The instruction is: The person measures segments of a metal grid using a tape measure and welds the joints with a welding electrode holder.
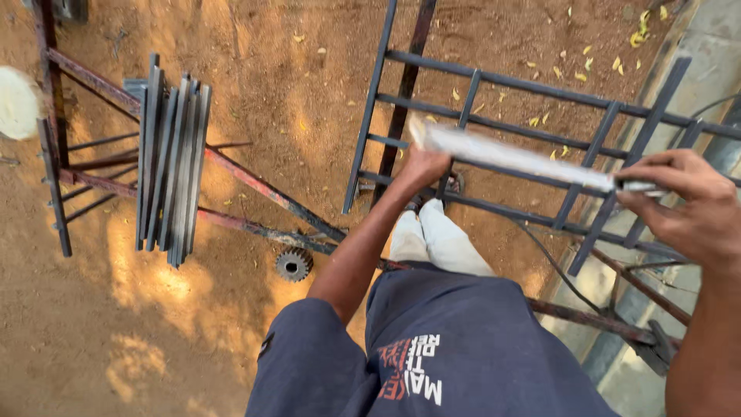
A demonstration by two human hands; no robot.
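A long pale grey metal strip (509, 157) stretches across in front of me, held at both ends. My left hand (421, 168) grips its far left end, low, next to the dark welded grille frame (494, 85). My right hand (687, 207) is closed on the strip's near right end, pinching it between thumb and fingers. The strip lies over the grille's bars. My dark blue shirt and light trousers fill the lower middle.
A bundle of several flat grey steel bars (171, 166) rests on a rusty red angle-iron frame (255, 189) at left. A small gear wheel (293, 264) lies on the sandy ground. A concrete edge (710, 46) runs at right, with a black cable (552, 262).
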